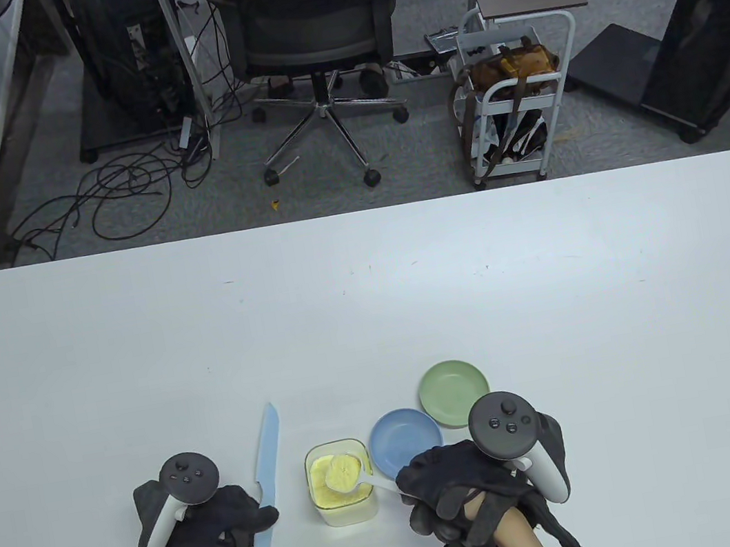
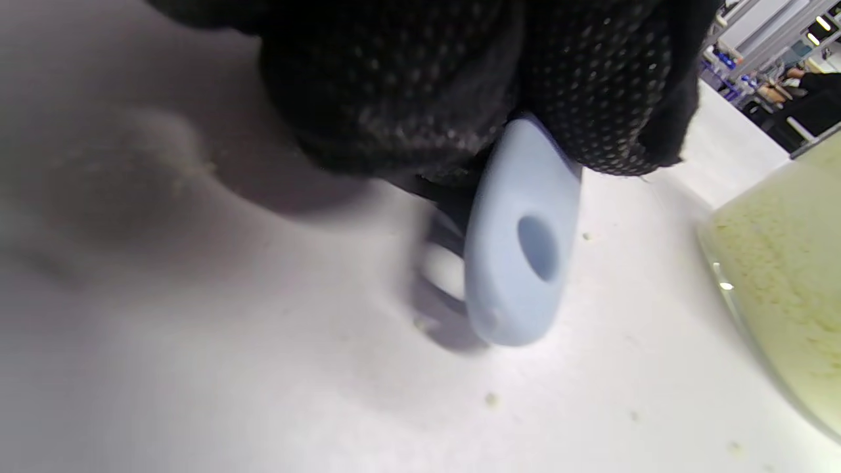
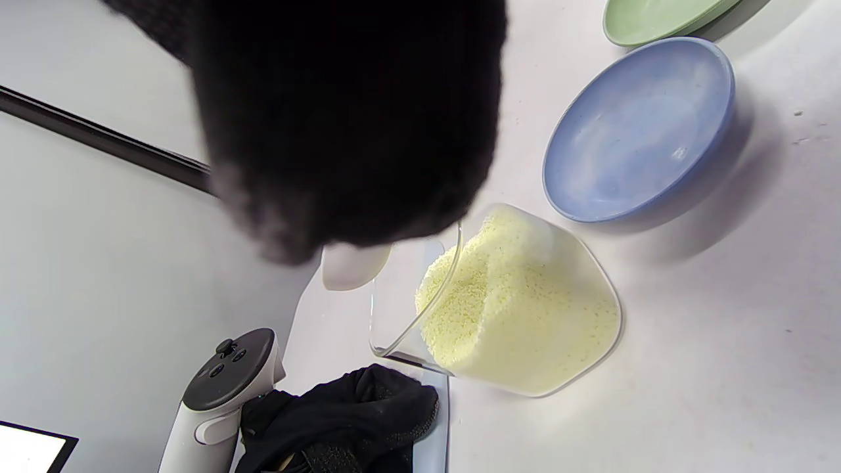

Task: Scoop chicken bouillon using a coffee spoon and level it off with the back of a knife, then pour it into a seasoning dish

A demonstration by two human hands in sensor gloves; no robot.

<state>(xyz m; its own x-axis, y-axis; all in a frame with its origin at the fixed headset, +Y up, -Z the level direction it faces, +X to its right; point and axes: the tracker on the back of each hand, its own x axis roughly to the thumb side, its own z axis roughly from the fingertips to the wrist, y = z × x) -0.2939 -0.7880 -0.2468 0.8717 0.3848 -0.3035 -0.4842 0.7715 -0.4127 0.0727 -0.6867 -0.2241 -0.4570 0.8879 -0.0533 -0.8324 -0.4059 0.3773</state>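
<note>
A clear container of yellow chicken bouillon [image 1: 342, 494] stands near the table's front edge. A white coffee spoon [image 1: 344, 474], heaped with bouillon, sits over the container's mouth. My right hand [image 1: 411, 484] pinches its handle from the right. In the right wrist view a white bit of the spoon [image 3: 355, 266] peeks from under the glove beside the container [image 3: 525, 315]. A light blue knife [image 1: 266, 454] lies left of the container, blade pointing away. My left hand [image 1: 259, 518] grips its handle. The handle end with its hole [image 2: 525, 263] sticks out below the curled fingers [image 2: 591, 98].
A blue seasoning dish [image 1: 405, 443] sits just right of the container, with a green dish [image 1: 455, 393] behind it. Both dishes [image 3: 637, 131] hold nothing. Bouillon crumbs dot the table near the knife handle [image 2: 489, 399]. The white table [image 1: 369, 300] stretches far beyond.
</note>
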